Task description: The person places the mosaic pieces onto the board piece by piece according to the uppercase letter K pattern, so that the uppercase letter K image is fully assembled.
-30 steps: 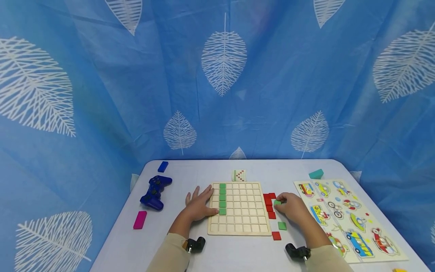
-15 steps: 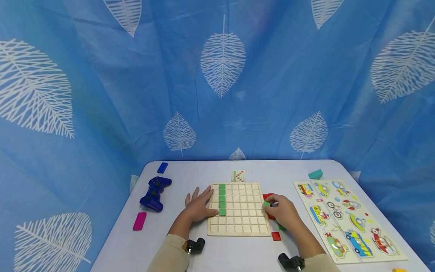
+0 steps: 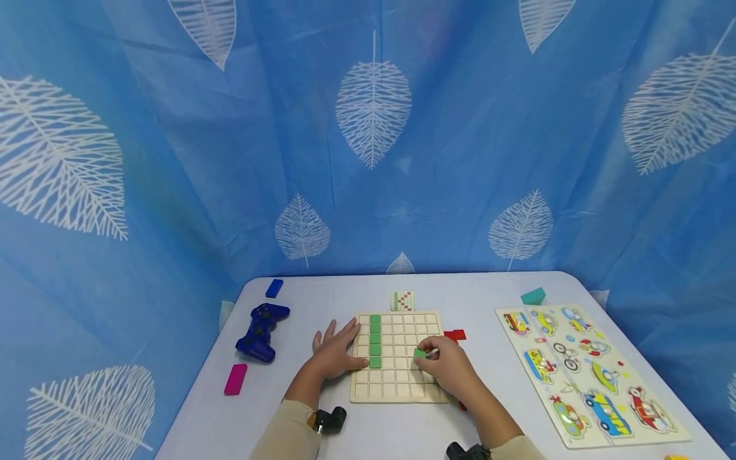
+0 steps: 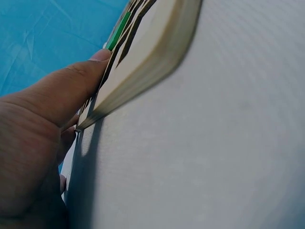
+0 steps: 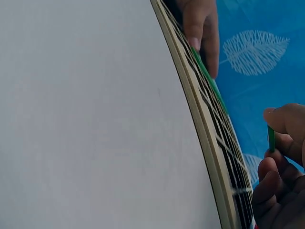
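Note:
A wooden grid board [image 3: 399,391] lies on the white table, with several green tiles [image 3: 375,340] seated in one column near its left side. My left hand [image 3: 335,354] rests on the board's left edge, fingers spread and thumb beside the lowest seated tile. Between thumb and fingertips, my right hand [image 3: 447,365] pinches a loose green tile [image 3: 420,353] over the board's right half. The right wrist view shows this pinched tile [image 5: 271,138] edge-on, held apart from the board. Red tiles [image 3: 456,335] lie by the board's right edge, partly hidden by the right hand.
A small pattern card [image 3: 402,301] lies behind the board. To the left are a blue game controller [image 3: 261,332], a magenta block [image 3: 236,379] and a blue block [image 3: 274,288]. A vehicle picture puzzle [image 3: 592,377] and a teal block [image 3: 533,296] are at right.
My right hand has carried the green tile leftward from beside the red tiles to above the board. The left hand has stayed at the board's left edge.

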Tool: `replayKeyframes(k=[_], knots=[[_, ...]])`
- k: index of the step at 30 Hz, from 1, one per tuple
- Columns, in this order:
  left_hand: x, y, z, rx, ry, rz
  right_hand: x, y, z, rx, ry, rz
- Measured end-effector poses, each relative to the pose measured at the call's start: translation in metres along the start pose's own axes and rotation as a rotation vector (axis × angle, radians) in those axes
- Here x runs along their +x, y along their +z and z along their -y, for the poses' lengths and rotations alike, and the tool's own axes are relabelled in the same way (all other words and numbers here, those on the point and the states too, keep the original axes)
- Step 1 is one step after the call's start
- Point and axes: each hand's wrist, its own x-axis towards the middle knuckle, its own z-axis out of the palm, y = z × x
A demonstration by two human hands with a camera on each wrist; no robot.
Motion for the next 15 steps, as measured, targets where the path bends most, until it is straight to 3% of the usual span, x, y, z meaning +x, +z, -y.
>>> replayKeyframes(k=[15], knots=[[-0.002, 0.000, 0.001, 0.011, 0.018, 0.007, -0.001, 0.038, 0.028, 0.007, -0.117, 0.132]])
